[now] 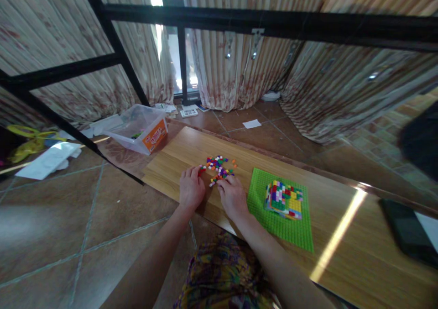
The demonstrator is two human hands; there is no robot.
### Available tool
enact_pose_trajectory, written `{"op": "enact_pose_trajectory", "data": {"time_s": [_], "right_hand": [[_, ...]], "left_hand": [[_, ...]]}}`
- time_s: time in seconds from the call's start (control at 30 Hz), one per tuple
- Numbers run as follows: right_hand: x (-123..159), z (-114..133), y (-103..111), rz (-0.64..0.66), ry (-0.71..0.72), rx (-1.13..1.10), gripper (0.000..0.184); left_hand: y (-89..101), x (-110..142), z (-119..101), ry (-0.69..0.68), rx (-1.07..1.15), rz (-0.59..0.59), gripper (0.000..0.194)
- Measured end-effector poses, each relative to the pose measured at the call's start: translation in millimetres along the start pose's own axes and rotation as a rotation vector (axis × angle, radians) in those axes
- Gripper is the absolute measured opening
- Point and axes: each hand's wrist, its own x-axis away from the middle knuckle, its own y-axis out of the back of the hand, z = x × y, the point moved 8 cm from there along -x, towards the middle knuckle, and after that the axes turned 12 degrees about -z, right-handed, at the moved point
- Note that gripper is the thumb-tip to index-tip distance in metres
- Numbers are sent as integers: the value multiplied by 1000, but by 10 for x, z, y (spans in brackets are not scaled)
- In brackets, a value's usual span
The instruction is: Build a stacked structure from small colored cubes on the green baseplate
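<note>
A loose pile of small toy building bricks (216, 164) in many colours lies on the wooden table. At its left side, my left hand (192, 189) is closed, with a few red and white bricks (202, 168) at its thumb and fingertips. My right hand (234, 196) reaches into the near right side of the pile, fingers curled down and pinched together; what they hold is hidden. To the right, a green baseplate (257, 205) lies flat and carries a layered, multicoloured brick build (284, 200).
The narrow wooden table (342, 190) runs left to right. A clear plastic box (138, 128) with an orange label stands beyond its left end. A dark phone-like object (405, 229) lies at the far right. Black metal bars (219, 18) cross in front of curtains.
</note>
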Motion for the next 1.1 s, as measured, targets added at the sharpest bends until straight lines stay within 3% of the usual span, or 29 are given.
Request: {"op": "enact_pose_trajectory", "data": {"time_s": [0.1,0.2,0.4,0.6,0.73,0.87,1.1], "right_hand": [[-2,-18,-32,-17,-1,0,18],[41,19,87,-68,-25,-89,17],[289,-14,746,-153,-204,-406,16],[646,-671,1566,-325,-449,-313,21],[729,-1071,1880,-396,-514,-91,26],[646,-1145,1923,-370,-447,52,30],[532,-1170,1749,-225,-419,170,28]], "left_hand": [[3,-5,9,-9,7,-12,43],[-6,-17,26,-17,-1,-10,43],[-19,-37,39,-54,-3,-15,43],[-25,-51,53,-69,-13,-16,42],[-32,-66,49,-67,-27,-10,43],[-28,-76,30,-68,-39,0,43],[-22,-74,39,-63,-37,14,42]]}}
